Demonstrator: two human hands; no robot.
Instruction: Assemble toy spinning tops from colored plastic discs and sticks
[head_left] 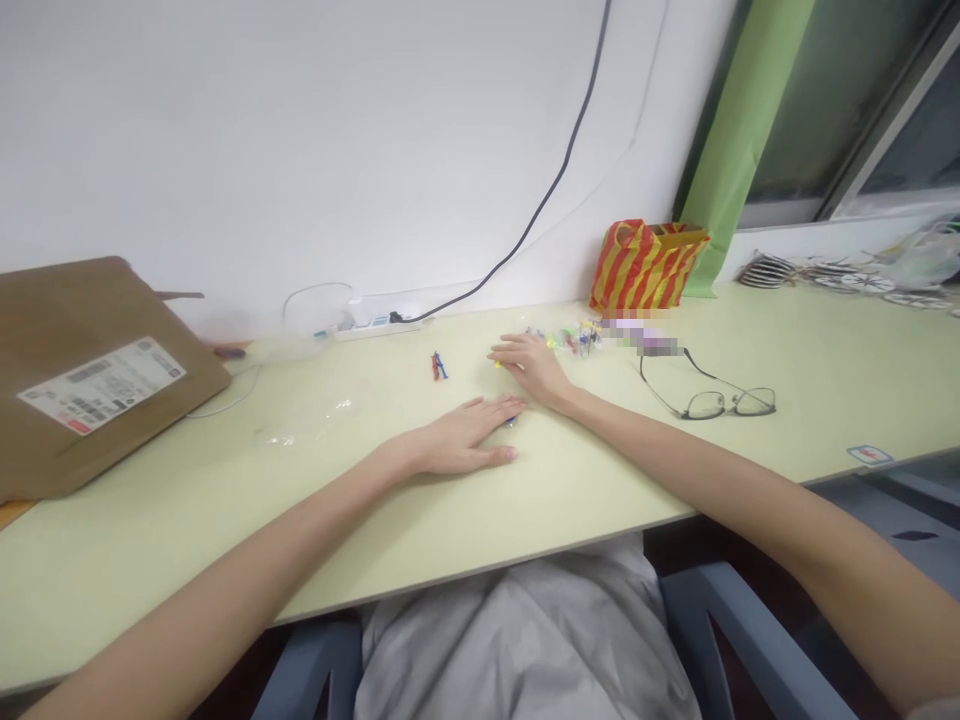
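Observation:
My left hand (469, 437) lies palm down on the pale table, fingers stretched out and thumb apart. A small blue piece (511, 421) peeks out beside its fingers, mostly covered. Just beyond it, my right hand (536, 370) rests with fingers extended to the left, slightly spread. By its fingertips shows a tiny yellow piece (497, 365); whether the fingers touch it is unclear. Left of that hand lie small red and blue plastic pieces (439, 366) side by side. Behind the right hand is a scatter of small coloured pieces (574, 339), partly hidden by it.
Eyeglasses (724, 403) lie at the right. A red-and-yellow striped bag (645, 265) stands against the wall. A cardboard parcel (97, 370) is at the left, near clear plastic wrap (307, 425). A power strip (379, 323) with a black cable sits at the back.

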